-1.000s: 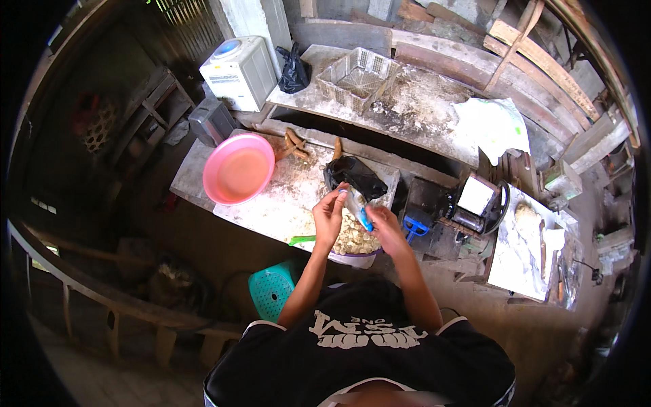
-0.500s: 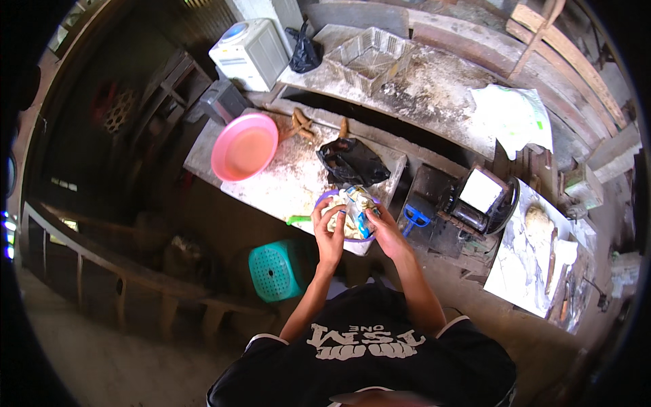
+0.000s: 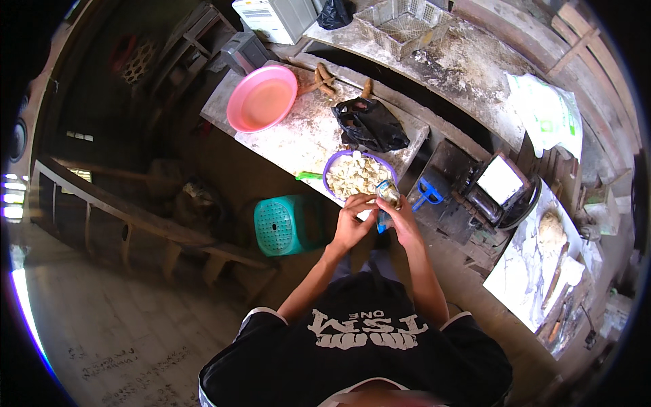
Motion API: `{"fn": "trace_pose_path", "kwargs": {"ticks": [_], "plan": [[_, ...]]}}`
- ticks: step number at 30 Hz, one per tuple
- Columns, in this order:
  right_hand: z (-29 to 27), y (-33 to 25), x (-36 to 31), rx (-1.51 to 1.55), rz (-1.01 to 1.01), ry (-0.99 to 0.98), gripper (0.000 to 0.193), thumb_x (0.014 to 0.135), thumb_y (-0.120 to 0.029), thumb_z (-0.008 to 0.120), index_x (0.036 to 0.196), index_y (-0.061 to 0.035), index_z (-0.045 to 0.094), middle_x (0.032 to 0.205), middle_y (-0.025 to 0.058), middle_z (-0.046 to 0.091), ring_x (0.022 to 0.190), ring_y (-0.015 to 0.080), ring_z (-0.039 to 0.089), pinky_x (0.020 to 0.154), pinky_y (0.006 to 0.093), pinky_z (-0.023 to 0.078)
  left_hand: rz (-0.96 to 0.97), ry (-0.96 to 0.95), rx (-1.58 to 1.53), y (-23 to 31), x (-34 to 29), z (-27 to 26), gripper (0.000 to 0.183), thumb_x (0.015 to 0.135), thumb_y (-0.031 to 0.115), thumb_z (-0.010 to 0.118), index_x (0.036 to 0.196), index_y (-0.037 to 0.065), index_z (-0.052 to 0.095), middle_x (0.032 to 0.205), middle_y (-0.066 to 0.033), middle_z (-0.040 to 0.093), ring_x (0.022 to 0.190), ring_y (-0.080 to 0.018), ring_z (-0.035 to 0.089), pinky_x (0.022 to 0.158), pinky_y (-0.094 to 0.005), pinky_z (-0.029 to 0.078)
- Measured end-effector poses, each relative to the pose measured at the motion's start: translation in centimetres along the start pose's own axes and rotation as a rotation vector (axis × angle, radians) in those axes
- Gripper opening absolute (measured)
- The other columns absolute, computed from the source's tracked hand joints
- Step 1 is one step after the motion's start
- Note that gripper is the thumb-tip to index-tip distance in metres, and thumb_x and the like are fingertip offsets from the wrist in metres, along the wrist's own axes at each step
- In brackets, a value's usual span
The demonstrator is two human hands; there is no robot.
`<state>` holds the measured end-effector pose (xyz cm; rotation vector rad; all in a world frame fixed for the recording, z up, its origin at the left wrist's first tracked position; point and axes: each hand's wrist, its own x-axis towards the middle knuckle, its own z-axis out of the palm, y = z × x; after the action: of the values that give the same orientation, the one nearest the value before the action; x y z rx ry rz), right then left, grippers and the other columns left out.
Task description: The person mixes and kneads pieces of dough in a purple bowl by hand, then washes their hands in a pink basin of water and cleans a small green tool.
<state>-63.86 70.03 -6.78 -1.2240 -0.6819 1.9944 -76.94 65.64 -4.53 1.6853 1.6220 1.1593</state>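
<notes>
The packet is small and crumpled-looking — blue with pale, shiny patches. Partly hidden, it is held aloft near the right end of the tabletop's near edge — whether it is open cannot be told.

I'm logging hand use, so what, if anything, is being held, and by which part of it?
A small, partly blue packet, held around its middle by the right hand; the left hand meets it from the left, grip unclear.
</notes>
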Motion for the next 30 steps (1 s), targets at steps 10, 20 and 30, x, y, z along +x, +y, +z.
{"fn": "trace_pose_path", "kwargs": {"ticks": [10, 20, 30], "plan": [[9.2, 4.2, 2.0, -0.619, -0.485, 0.158, 0.064, 0.056, -0.021, 0.078, 0.104, -0.0016, 0.041, 0.095, 0.0131, 0.055, 0.087, 0.0229, 0.055, 0.074, 0.0308, 0.044, -0.292, -0.2, -0.421, -8.9, 2.4, -10.5, 0.027, 0.08, 0.022, 0.058, 0.095, 0.0, 0.058, 0.084, -0.0054, 0.061, 0.077, -0.0115, 0.055, 0.067, -0.025, 0.042], [22.9, 3.4, 6.5, -1.183, -0.625, 0.185, 0.055, 0.059, -0.02, 0.07, 0.104, -0.0065, 0.041, 0.088, 0.0181, 0.058, 0.081, 0.034, 0.057, 0.067, 0.0384, 0.045, -0.199, -0.426, -0.448, -18.5, 8.1, -21.7, 0.011, 0.077, 0.009, 0.06, 0.083, 0.0, 0.061, 0.075, -0.0005, 0.06, 0.067, -0.0061, 0.05, 0.065, -0.0214, 0.041], [25.2, 2.9, 9.8, -1.431, -0.881, 0.09, 0.053, 0.061, -0.015, 0.068, 0.106, -0.0096, 0.039, 0.091, 0.0166, 0.058, 0.081, 0.0355, 0.055, 0.066, 0.0407, 0.044, -0.048, -0.215, -0.037, -20.9, 9.6, -24.3, 0.015, 0.07, 0.022, 0.067, 0.079, 0.011, 0.066, 0.077, -0.0078, 0.062, 0.073, -0.0181, 0.052, 0.07, -0.0308, 0.042]]}}
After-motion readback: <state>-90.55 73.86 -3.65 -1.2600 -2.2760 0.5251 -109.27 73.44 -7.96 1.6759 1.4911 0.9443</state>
